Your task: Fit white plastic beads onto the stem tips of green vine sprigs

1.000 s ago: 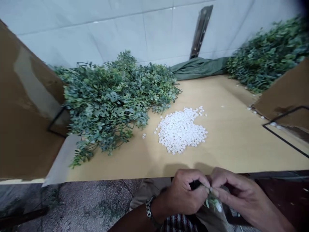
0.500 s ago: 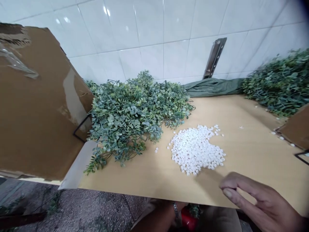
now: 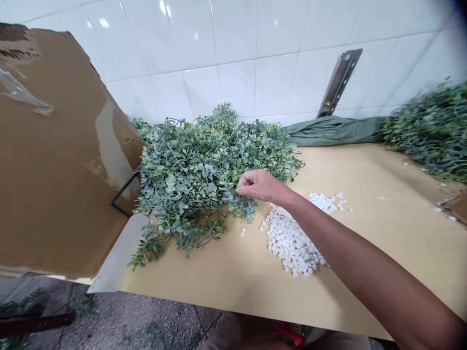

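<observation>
Tiled wall (image 3: 237,34) at the back; table (image 3: 204,277) runs along it, speckled floor (image 3: 109,316) below the near edge. Big box (image 3: 65,146) upright at the left end, tape on its face. Corner of more cardboard (image 3: 460,206) at the right margin.

Main greenery (image 3: 189,165): a tangled heap on the table, against the box's right side, a few sprigs trailing toward the near edge. Second heap (image 3: 438,131) at far right, partly out of view. Green cloth (image 3: 335,130) bunched along the wall between the two heaps. Metal bracket (image 3: 341,80) slants above it. Pale sheet (image 3: 122,255) lies at the table's near left, beside the box. Dark wire (image 3: 126,187) bends out in front of the box.

White pieces (image 3: 292,245) spread right of the main greenery, some hidden beneath the forearm, strays around the edges. Something red (image 3: 292,334) below the table edge, too dim to name.

Change: right hand (image 3: 257,185) has crossed from the near edge, over the white pieces, to the right part of the main greenery. Contact is now with leaves, not the pieces. Thumb and forefinger pinched together, other fingers curled in; whether a sprig is caught between them, cannot tell. Left hand (image 3: 268,340) low under the table edge, blurred and dark; finger state cannot be told, nor whether it holds anything.

Smallest: two stray pieces (image 3: 242,232) just off the pile, toward the greenery.
</observation>
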Action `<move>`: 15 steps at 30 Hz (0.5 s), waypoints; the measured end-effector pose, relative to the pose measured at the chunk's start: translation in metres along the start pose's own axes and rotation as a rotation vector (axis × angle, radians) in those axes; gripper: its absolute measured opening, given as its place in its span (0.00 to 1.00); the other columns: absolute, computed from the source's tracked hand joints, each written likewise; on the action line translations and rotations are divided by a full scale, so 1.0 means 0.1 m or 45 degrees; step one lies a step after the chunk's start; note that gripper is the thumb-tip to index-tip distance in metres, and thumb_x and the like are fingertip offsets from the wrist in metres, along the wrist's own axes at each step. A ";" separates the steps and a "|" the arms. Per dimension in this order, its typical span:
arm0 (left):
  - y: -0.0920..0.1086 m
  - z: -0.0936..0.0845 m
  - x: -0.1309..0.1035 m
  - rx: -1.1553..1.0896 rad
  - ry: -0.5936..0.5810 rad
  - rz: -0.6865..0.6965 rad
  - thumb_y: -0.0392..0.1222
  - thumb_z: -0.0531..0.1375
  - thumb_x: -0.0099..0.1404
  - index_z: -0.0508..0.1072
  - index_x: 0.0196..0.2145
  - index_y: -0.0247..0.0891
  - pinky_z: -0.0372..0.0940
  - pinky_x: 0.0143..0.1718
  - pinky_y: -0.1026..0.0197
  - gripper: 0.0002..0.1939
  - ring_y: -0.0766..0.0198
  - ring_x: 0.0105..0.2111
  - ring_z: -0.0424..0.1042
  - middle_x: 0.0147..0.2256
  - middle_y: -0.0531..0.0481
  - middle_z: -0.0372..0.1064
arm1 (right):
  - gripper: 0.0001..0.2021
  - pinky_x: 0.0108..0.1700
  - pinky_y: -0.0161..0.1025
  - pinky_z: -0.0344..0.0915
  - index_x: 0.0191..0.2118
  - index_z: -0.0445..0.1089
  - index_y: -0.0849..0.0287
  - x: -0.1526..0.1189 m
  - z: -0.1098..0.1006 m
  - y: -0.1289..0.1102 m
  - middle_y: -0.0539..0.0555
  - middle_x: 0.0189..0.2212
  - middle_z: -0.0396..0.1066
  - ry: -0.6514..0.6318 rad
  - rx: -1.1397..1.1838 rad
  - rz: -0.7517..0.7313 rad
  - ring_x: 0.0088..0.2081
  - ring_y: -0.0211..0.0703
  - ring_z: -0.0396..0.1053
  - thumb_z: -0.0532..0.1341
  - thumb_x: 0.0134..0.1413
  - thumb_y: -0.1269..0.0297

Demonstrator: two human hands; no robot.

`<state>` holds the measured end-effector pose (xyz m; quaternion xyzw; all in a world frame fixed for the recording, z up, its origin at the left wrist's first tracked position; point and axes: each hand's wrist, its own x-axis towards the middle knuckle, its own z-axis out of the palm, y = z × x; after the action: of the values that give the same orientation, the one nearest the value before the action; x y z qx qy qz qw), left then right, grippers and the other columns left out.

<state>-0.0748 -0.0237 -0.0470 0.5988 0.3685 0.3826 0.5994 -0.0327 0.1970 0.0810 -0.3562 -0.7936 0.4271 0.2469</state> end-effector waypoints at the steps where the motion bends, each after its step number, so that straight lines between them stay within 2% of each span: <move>1: 0.07 -0.05 -0.07 -0.015 -0.024 -0.011 0.53 0.64 0.60 0.79 0.30 0.48 0.69 0.31 0.62 0.09 0.59 0.32 0.75 0.29 0.53 0.75 | 0.05 0.24 0.31 0.55 0.22 0.65 0.60 -0.03 0.00 0.02 0.45 0.18 0.64 0.017 0.069 0.000 0.21 0.32 0.59 0.62 0.43 0.68; 2: 0.17 -0.11 -0.13 -0.029 -0.043 -0.024 0.54 0.64 0.59 0.79 0.28 0.48 0.68 0.29 0.62 0.10 0.59 0.29 0.75 0.26 0.53 0.74 | 0.04 0.24 0.31 0.55 0.23 0.65 0.60 -0.08 -0.01 0.05 0.44 0.18 0.64 0.041 0.148 0.003 0.21 0.31 0.59 0.62 0.42 0.68; 4: 0.40 -0.22 -0.24 -0.070 -0.065 -0.097 0.56 0.64 0.58 0.80 0.31 0.44 0.69 0.31 0.60 0.13 0.57 0.29 0.74 0.27 0.50 0.74 | 0.05 0.23 0.31 0.54 0.23 0.64 0.59 -0.21 -0.06 0.08 0.44 0.17 0.63 0.072 0.292 -0.001 0.20 0.31 0.58 0.62 0.41 0.67; 7: 0.73 -0.32 -0.27 -0.111 0.010 -0.123 0.55 0.62 0.62 0.80 0.38 0.40 0.67 0.36 0.60 0.17 0.59 0.32 0.74 0.32 0.45 0.76 | 0.07 0.24 0.32 0.56 0.25 0.65 0.60 -0.43 -0.13 0.10 0.45 0.17 0.64 0.103 0.393 -0.071 0.20 0.32 0.60 0.63 0.42 0.64; 8: 0.80 -0.33 -0.25 -0.154 0.095 -0.116 0.55 0.60 0.64 0.79 0.39 0.39 0.67 0.35 0.60 0.18 0.61 0.31 0.73 0.33 0.44 0.75 | 0.08 0.24 0.32 0.57 0.25 0.65 0.60 -0.50 -0.15 0.11 0.45 0.18 0.64 0.129 0.408 -0.102 0.20 0.32 0.60 0.63 0.43 0.63; 11: 0.89 -0.32 -0.08 -0.373 0.362 -0.019 0.54 0.63 0.62 0.77 0.41 0.36 0.68 0.34 0.61 0.18 0.63 0.30 0.72 0.36 0.44 0.73 | 0.08 0.25 0.32 0.58 0.26 0.66 0.60 -0.69 -0.20 0.11 0.45 0.19 0.64 0.256 0.404 -0.196 0.21 0.32 0.61 0.64 0.45 0.63; 15: 0.91 -0.34 0.15 -0.554 0.583 0.095 0.49 0.67 0.59 0.76 0.38 0.34 0.69 0.38 0.59 0.15 0.61 0.33 0.74 0.36 0.43 0.74 | 0.07 0.25 0.32 0.61 0.28 0.68 0.60 -0.92 -0.24 0.11 0.46 0.20 0.65 0.457 0.422 -0.327 0.22 0.34 0.63 0.65 0.48 0.63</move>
<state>-0.1003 0.0035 0.0436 0.3678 0.3811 0.5992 0.6004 0.0454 0.1420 0.0755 -0.2773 -0.6951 0.4464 0.4906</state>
